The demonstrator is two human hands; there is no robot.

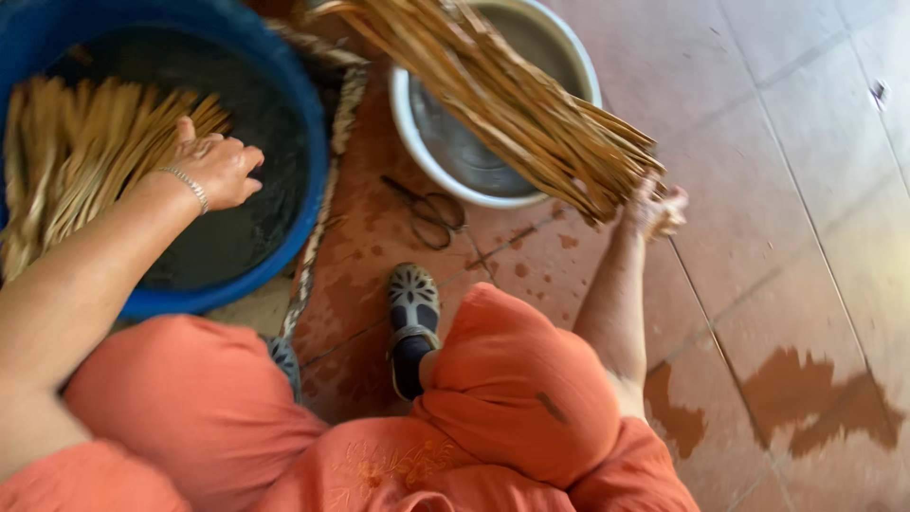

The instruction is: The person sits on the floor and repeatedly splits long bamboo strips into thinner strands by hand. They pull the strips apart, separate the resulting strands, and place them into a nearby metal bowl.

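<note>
My left hand [213, 168] reaches into a big blue tub [318, 142] of dark water and rests on a bundle of pale straw strips [81, 156] lying in it. A thin bracelet circles that wrist. My right hand [654, 209] grips the end of a second long bundle of tan strips [512, 100], which slants up and left across a white-rimmed metal basin [455, 156]. My orange-clad knees fill the bottom of the view.
Black scissors [431, 210] lie on the wet red floor tiles between tub and basin. My foot in a patterned dark shoe [413, 303] rests just below them. A woven braid [327, 180] runs along the tub. Water patches [815, 403] darken the tiles at right.
</note>
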